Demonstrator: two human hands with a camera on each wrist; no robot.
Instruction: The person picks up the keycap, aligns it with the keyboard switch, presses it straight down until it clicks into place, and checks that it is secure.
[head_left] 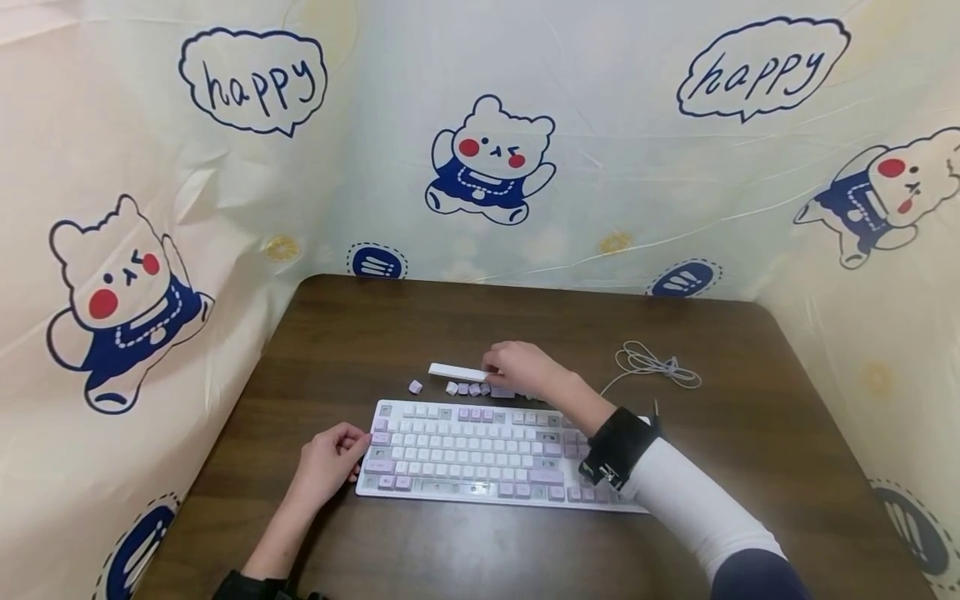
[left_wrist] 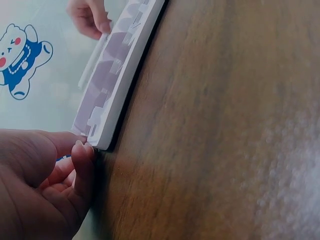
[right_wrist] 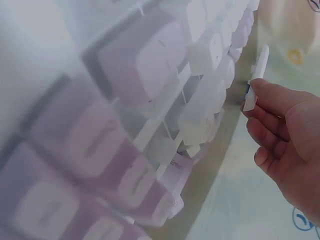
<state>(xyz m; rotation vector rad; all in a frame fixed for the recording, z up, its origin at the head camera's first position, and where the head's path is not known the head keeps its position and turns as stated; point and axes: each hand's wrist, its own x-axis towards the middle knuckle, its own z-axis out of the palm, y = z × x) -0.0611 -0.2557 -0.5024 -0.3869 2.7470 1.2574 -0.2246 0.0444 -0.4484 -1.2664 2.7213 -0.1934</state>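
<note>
A white and lilac keyboard (head_left: pixel 465 450) lies on the table, with bare switch spots where some keycaps are off. Beyond its far edge, my right hand (head_left: pixel 525 367) pinches one end of a long white spacebar keycap (head_left: pixel 453 372). The right wrist view shows thumb and fingers of the right hand (right_wrist: pixel 295 135) on that keycap (right_wrist: pixel 261 62). My left hand (head_left: pixel 324 462) is at the keyboard's left edge. In the left wrist view, thumb and finger of the left hand (left_wrist: pixel 40 185) pinch the corner of the keyboard (left_wrist: pixel 112 115).
Several loose small keycaps (head_left: pixel 474 389) lie in a row behind the keyboard, partly hidden by the right hand. One lilac keycap (head_left: pixel 416 387) sits apart to their left. A bundled white cable (head_left: pixel 656 367) lies at the back right of the wooden table (head_left: pixel 360 333).
</note>
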